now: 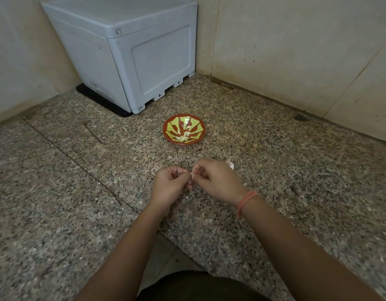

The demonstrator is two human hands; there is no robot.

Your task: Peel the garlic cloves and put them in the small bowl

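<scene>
While the left hand (168, 184) and right hand (219, 181) meet above the tabletop (79, 192), their curled fingers (201, 170) pinch one garlic clove (193, 175); the small bowl (166, 127), holding peeled cloves (183, 138), sits beyond them.

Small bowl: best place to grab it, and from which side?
Pinch the rim of the bowl on its right edge, coming from above: it stands upright, shallow and flared, with bare counter there. Keep fingers off the peeled cloves inside.

Dim, even indoor light, soft shadows, wide-angle edge bending, slight blur
</scene>
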